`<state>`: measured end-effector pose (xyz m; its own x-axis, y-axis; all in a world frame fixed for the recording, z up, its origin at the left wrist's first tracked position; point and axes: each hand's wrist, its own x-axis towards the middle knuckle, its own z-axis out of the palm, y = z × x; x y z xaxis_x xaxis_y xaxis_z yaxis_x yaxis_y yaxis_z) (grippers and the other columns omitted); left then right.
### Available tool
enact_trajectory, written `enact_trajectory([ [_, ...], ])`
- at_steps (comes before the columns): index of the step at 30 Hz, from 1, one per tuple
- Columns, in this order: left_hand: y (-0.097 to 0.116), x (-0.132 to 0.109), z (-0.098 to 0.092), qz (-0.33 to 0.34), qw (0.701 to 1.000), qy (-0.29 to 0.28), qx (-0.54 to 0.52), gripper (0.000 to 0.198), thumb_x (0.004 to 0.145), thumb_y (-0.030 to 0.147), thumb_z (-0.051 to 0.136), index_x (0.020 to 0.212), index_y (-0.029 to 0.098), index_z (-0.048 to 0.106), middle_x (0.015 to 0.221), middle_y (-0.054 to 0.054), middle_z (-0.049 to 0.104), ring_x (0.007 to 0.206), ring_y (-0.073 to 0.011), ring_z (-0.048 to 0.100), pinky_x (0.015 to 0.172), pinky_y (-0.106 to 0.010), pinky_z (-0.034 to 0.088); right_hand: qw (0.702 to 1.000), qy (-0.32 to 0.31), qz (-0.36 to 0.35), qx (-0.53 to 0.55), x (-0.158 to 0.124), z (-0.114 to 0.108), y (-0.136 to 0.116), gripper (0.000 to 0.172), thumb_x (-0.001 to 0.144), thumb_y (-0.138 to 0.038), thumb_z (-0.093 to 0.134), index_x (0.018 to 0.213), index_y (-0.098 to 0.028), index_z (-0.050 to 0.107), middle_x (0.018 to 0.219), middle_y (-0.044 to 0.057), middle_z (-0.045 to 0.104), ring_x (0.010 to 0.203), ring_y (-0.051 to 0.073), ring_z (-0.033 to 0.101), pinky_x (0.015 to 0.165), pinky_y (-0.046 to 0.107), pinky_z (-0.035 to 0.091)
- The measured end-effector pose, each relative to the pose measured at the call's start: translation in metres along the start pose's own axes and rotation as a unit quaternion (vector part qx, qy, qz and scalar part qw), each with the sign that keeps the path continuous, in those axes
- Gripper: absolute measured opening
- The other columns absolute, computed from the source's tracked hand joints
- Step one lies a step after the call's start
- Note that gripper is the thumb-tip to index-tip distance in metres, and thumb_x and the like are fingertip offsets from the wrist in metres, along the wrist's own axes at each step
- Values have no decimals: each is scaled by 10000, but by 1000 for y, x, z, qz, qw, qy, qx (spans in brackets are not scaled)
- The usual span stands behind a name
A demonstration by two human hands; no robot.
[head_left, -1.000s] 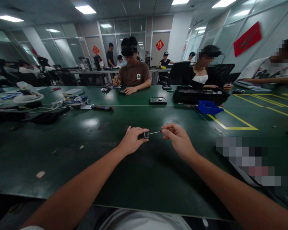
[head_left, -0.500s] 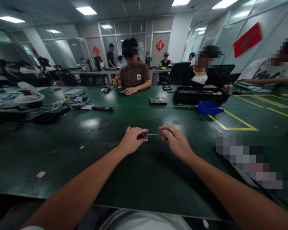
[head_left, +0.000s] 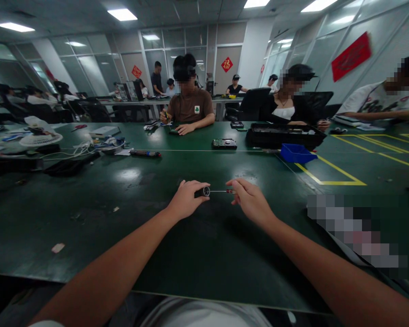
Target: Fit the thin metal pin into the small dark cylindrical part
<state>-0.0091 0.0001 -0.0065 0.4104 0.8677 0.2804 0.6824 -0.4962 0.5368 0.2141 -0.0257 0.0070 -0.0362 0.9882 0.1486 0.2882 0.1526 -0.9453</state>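
Note:
My left hand (head_left: 187, 198) is closed round a small dark cylindrical part (head_left: 206, 191), gripping it between thumb and fingers with its round, light-rimmed end turned to the right. My right hand (head_left: 250, 198) pinches the red handle of a screwdriver (head_left: 229, 191). Its thin metal shaft points left, and the tip meets the round end of the part. Whether the tip sits inside a screw is too small to make out. Both hands are just above the green table (head_left: 197, 254).
A hard drive (head_left: 224, 143) lies beyond my hands, with a blue bin (head_left: 298, 153) farther right. An electric screwdriver-like tool (head_left: 145, 153) and cables (head_left: 78, 150) lie to the left. Co-workers sit across the table by a black casing (head_left: 282, 136).
My right hand's fingers have shifted slightly on the screwdriver, and more of its red handle shows. The left hand and the part it holds stay nearly still.

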Motion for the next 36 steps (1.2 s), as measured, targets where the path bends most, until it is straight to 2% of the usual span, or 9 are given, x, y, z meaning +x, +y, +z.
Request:
enact_trajectory([
  [3,-1,1,0,5,1000,0,-5,383,885,293,677,1267,275,653,1243,-57,680,1210,-277,577,1156,-614,244,999,38,3,37,1,3,1,228,849,-394,545,974,-215,609,643,-37,536,599,169,542,573,315,473],
  [7,2,1,-1,11,999,13,-30,380,867,270,698,1244,235,668,1185,-70,691,1118,-253,619,1046,-468,437,989,82,0,124,3,10,5,200,776,-372,670,873,-221,581,755,7,642,677,169,595,664,329,493],
  [10,3,2,-2,16,999,29,-41,380,867,252,698,1245,224,665,1190,-69,688,1120,-239,623,1019,-413,466,976,71,9,206,6,10,8,243,776,-430,709,851,-214,628,796,34,662,728,181,617,743,363,529],
  [14,1,3,-3,74,996,21,-54,379,882,216,681,1259,230,648,1248,-55,674,1167,-213,612,1065,-387,440,945,30,87,314,12,4,13,277,817,-489,685,777,-223,620,638,8,577,595,173,566,765,425,575],
  [16,0,4,-3,65,997,18,-48,374,883,208,676,1255,226,648,1238,-59,676,1157,-217,618,1056,-394,449,943,48,91,317,14,2,15,262,805,-463,712,758,-226,612,639,3,571,581,166,553,750,417,583],
  [20,2,3,-4,33,999,10,-34,367,875,214,687,1241,216,656,1201,-65,686,1120,-228,630,1026,-408,467,956,87,41,277,13,4,18,272,788,-470,733,831,-222,632,765,18,622,668,167,600,737,374,573],
  [30,9,2,-2,37,999,14,-37,363,856,176,700,1214,231,682,1198,-68,686,1141,-240,612,1042,-440,456,979,66,1,193,7,7,12,340,778,-526,719,868,-206,652,812,36,669,724,178,639,710,351,552],
  [36,8,2,-3,18,999,30,-36,374,847,195,716,1217,236,685,1179,-66,682,1127,-243,616,1028,-426,463,980,48,7,193,5,10,11,365,775,-538,717,903,-204,646,795,35,685,711,175,653,693,348,543],
])
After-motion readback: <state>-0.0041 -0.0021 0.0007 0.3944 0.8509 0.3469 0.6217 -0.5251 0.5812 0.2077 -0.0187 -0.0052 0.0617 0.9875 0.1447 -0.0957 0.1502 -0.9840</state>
